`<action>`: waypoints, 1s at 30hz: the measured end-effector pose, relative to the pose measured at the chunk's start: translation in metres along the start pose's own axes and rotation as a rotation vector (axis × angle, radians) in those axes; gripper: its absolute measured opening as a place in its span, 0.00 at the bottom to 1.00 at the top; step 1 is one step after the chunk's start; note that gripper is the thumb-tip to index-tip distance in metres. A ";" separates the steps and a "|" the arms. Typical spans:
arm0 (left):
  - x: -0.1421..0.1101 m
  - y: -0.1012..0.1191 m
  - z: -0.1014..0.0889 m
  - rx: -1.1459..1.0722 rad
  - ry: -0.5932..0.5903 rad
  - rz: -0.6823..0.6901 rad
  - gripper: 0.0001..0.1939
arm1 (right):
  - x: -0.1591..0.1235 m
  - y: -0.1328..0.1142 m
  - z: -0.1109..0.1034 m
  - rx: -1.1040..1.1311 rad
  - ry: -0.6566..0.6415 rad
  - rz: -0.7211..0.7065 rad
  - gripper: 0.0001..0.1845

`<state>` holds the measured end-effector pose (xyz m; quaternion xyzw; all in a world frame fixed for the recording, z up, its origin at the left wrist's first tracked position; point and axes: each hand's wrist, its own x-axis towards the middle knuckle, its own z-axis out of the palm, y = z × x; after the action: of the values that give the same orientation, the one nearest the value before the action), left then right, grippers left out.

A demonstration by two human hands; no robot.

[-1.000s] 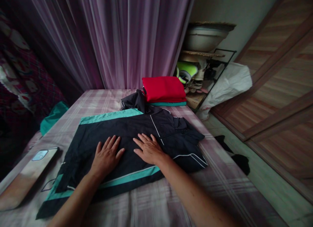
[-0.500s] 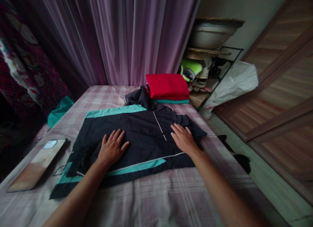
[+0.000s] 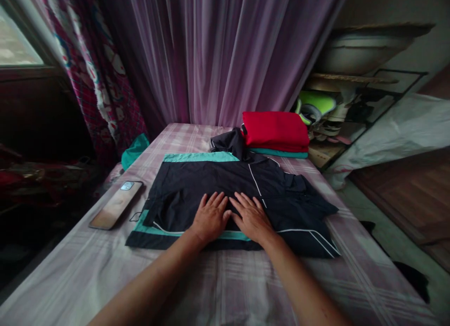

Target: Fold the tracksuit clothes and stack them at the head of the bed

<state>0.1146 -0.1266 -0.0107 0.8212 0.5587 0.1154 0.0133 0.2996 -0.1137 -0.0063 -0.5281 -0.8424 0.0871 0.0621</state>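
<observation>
A dark jacket [image 3: 197, 181] with turquoise panels and white piping lies spread on the checked cloth [image 3: 218, 288]. My left hand [image 3: 212, 217] rests flat on its middle, fingers stretched out. Right beside it, my right hand [image 3: 251, 217] also lies palm down on the jacket, fingers spread, the two thumbs almost meeting. One sleeve is bunched at the far edge, close to a folded red garment [image 3: 276, 130]. Beneath that red garment is a folded teal one [image 3: 281, 153].
A phone [image 3: 116, 206] lies face down at the left. Purple curtains [image 3: 218, 59] hang behind the surface. A rack with shoes and a lime-green visor [image 3: 318, 103] stands at the back right, near a white plastic bag [image 3: 404, 129]. Teal cloth [image 3: 135, 150] hangs at the left edge.
My hands have slid inward over the jacket, from wide apart to side by side. The view has turned left, so a window edge now shows.
</observation>
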 end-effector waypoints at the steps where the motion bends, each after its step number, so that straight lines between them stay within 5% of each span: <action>1: -0.001 0.003 0.003 -0.014 -0.012 0.006 0.28 | 0.000 0.000 0.001 -0.013 0.006 0.003 0.28; 4: -0.005 -0.008 0.003 -0.006 -0.036 -0.040 0.29 | -0.002 -0.002 0.005 -0.048 0.025 0.009 0.28; 10: -0.024 -0.076 -0.013 0.092 -0.046 -0.204 0.30 | -0.002 0.002 0.013 -0.086 0.083 -0.008 0.27; 14: -0.029 -0.097 -0.020 0.063 -0.094 -0.241 0.30 | -0.002 0.004 0.017 -0.082 0.117 -0.016 0.26; 18: -0.011 -0.104 -0.034 -0.069 -0.101 -0.249 0.29 | -0.002 0.005 0.020 -0.069 0.145 -0.033 0.26; 24: 0.038 -0.123 -0.039 0.033 0.086 -0.306 0.29 | -0.002 0.007 0.023 -0.063 0.156 -0.032 0.26; 30: 0.063 -0.170 -0.021 0.090 -0.121 -0.531 0.33 | -0.002 0.009 0.026 -0.050 0.157 -0.036 0.27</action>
<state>-0.0232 -0.0075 -0.0051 0.6510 0.7572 0.0337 0.0400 0.3031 -0.1137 -0.0339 -0.5195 -0.8462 0.0232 0.1163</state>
